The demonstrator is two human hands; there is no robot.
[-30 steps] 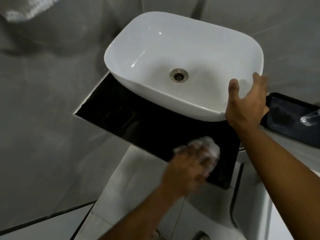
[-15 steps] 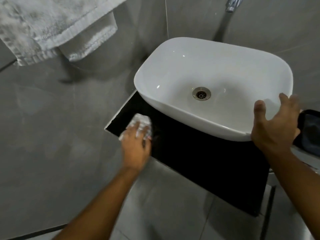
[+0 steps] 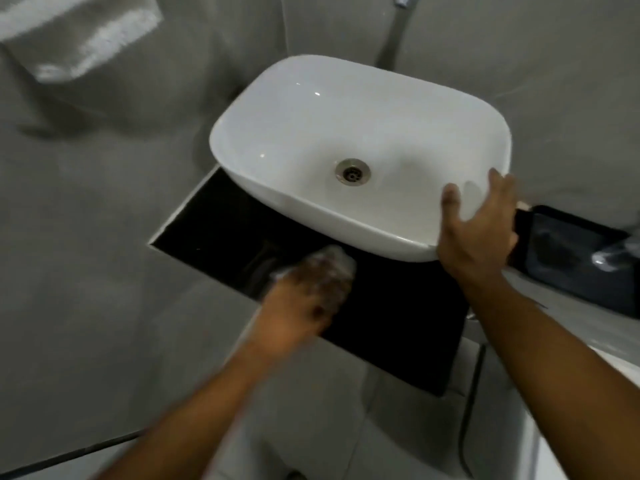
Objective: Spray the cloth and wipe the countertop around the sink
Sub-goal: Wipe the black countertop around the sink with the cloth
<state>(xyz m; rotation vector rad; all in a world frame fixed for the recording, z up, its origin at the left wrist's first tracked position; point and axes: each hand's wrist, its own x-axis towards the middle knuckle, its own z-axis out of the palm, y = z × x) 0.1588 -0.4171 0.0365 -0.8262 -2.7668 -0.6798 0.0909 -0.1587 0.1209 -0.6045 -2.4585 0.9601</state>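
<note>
A white oval sink (image 3: 311, 109) sits on a glossy black countertop (image 3: 214, 230). My left hand (image 3: 304, 303) presses a crumpled white cloth (image 3: 337, 259) flat on the counter just in front of the basin; hand and cloth are motion-blurred. My right hand (image 3: 478, 233) rests on the sink's front right rim, fingers spread over the edge. No spray bottle is clearly visible.
A white towel (image 3: 79, 39) hangs on the grey wall at the upper left. A tap (image 3: 403, 1) juts from the wall above the basin. A black tray (image 3: 575, 258) with a clear object lies to the right. Grey floor tiles show below the counter edge.
My left hand slid the cloth from the counter's right front to its far left corner, then back toward the middle. My right hand stayed on the sink rim.
</note>
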